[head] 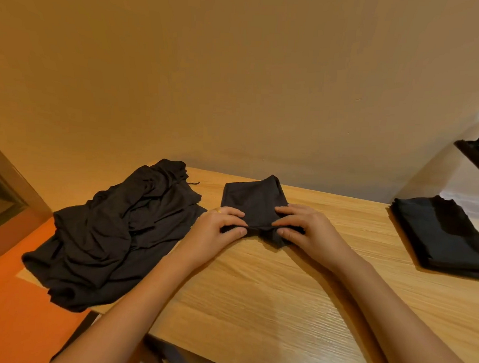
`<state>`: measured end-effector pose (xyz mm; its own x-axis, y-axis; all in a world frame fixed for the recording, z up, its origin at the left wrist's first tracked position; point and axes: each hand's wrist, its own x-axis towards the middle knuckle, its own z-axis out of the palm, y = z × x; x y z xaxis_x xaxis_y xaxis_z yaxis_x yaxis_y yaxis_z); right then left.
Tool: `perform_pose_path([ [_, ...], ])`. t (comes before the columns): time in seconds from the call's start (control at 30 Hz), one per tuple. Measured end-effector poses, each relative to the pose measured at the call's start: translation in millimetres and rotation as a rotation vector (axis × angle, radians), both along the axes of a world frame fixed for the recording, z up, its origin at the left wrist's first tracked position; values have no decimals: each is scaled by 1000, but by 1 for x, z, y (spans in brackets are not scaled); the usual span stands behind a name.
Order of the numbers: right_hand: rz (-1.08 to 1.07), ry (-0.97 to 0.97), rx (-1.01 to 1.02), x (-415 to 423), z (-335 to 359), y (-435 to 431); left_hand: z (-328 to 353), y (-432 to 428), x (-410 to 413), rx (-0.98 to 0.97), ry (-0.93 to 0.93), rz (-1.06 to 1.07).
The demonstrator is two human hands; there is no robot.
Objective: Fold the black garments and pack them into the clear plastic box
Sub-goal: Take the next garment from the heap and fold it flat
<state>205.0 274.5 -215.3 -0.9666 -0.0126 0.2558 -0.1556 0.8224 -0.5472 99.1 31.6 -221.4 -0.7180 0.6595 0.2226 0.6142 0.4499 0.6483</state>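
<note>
A small black garment point(255, 200), partly folded, lies flat in the middle of the wooden table point(269, 292). My left hand point(220, 227) pinches its near edge on the left, fingers on top and thumb under the hem. My right hand point(302, 228) pinches the same edge on the right. A crumpled pile of black garments point(115, 236) lies at the table's left end. At the right, folded black garments point(444, 234) are stacked inside the clear plastic box point(425, 173), whose wall is barely visible.
The table stands against a plain wall. An orange floor point(8, 294) shows past the left table edge. A black bar point(475, 156) juts in at the upper right above the box. Bare wood lies between my arms.
</note>
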Motion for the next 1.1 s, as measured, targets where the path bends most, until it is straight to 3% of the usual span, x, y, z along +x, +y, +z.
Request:
perform_pose_path([
  [0.2,-152,131,-276,3,36,10,47,11,2,407,-218,60],
  [0.5,-48,275,-618,8,111,19,125,28,-7,627,-254,-76],
  [0.67,-44,374,-731,7,156,18,169,42,-9,745,-245,-105],
  [0.87,40,471,-830,11,214,17,221,58,-6,983,-376,-273],
  [0.97,-1,373,-753,0,214,26,216,62,-21,903,-420,-196],
  [1.1,-107,167,-462,-24,161,40,160,60,-45,588,-394,-9],
])
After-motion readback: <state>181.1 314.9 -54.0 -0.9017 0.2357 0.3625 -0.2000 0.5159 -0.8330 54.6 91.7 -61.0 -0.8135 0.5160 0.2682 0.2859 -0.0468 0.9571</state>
